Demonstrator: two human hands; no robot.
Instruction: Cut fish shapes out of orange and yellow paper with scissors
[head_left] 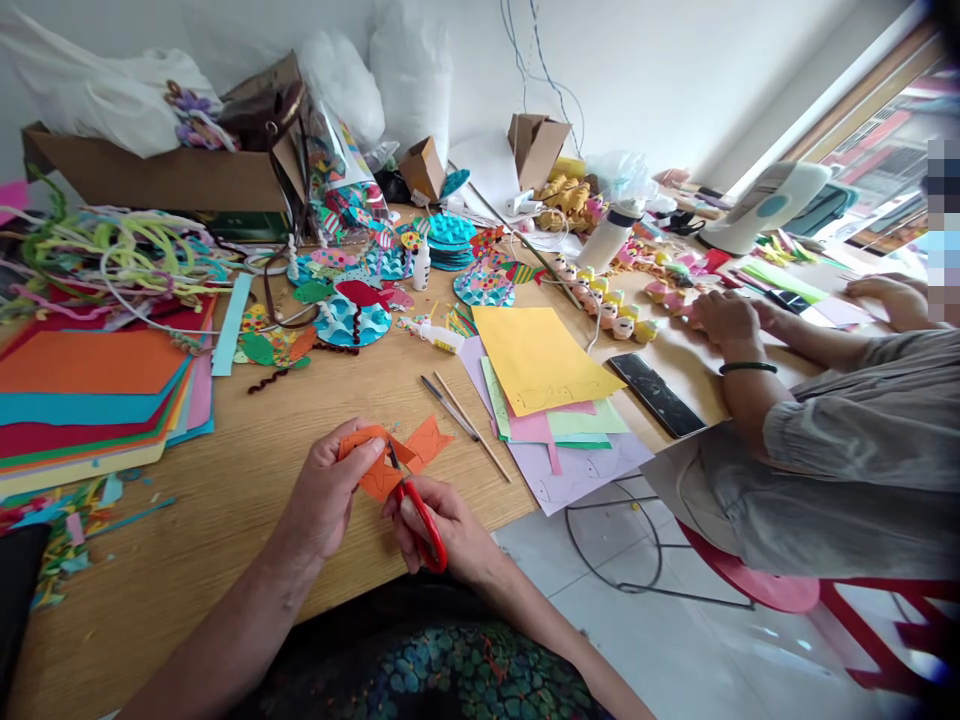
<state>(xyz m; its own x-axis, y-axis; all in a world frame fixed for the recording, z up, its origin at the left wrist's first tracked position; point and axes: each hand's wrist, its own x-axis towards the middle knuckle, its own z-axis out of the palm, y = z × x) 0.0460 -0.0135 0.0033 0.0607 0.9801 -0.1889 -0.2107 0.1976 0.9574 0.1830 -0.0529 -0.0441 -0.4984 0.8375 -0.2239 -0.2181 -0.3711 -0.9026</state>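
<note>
Near the table's front edge, my left hand (330,485) pinches a piece of orange paper (377,484) between thumb and fingers. Pencil-like lines show on the paper, and a notched part of it sticks out to the right. My right hand (442,520) is closed round the red handles of a pair of scissors (426,527). The scissor blades point up and left and lie against the orange paper. Just beyond the paper, a pen (450,408) and a thin wooden stick (474,428) rest on the wooden table (262,530).
Coloured paper stacks lie left (90,362) and right (544,355), with a black phone (655,396) beside the right one. Paper scraps (79,530) sit front left. Blue paper crafts (352,318) and glue bottles (422,265) stand behind. A person's hands (726,322) work at the right.
</note>
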